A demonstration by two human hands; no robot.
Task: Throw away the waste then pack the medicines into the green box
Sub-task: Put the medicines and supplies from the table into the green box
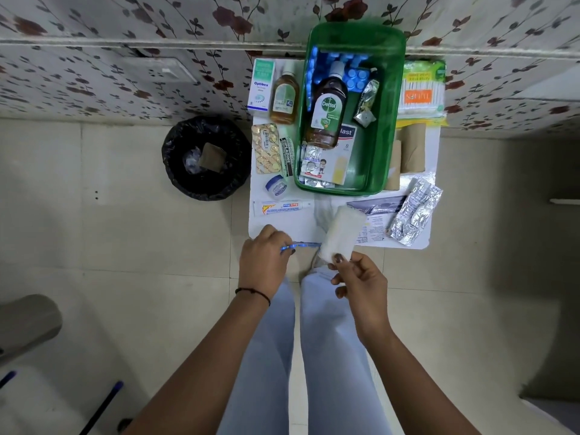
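At the near edge of the small white table (282, 227), right hand (361, 284) grips a white roll of gauze in clear wrap (340, 235), thumb on its lower end, roll tilted up over the table edge. Left hand (265, 265) is closed, pinching a thin blue strip (301, 245) that runs across to the roll's lower end.

Green plastic box (381, 136) sits on the table's far-centre, open. Inside: big brown Dettol bottle w/ white cap (328, 111) lying lengthwise, blue blister strips (354, 78) behind it, a crumpled silver foil packet (367, 103) to its right, a white plaster box (342, 152) and small foil tablet strips (310, 166) at the near end.

Left of the box, on the table: white Optibex carton (260, 86), small amber bottle (285, 98), gold blister pack (266, 149), Cipladine tube (287, 155), small blue-lidded jar (276, 186), white Burn Heal tube (282, 208). Right side: pack of cotton buds (423, 92), brown cardboard rolls (412, 147), crumpled silver blister strips (414, 211) over a printed leaflet (373, 230).

Black-lined round bin (205, 158) stands on the tiled floor just left of the table, w/ a brown piece and clear plastic inside.
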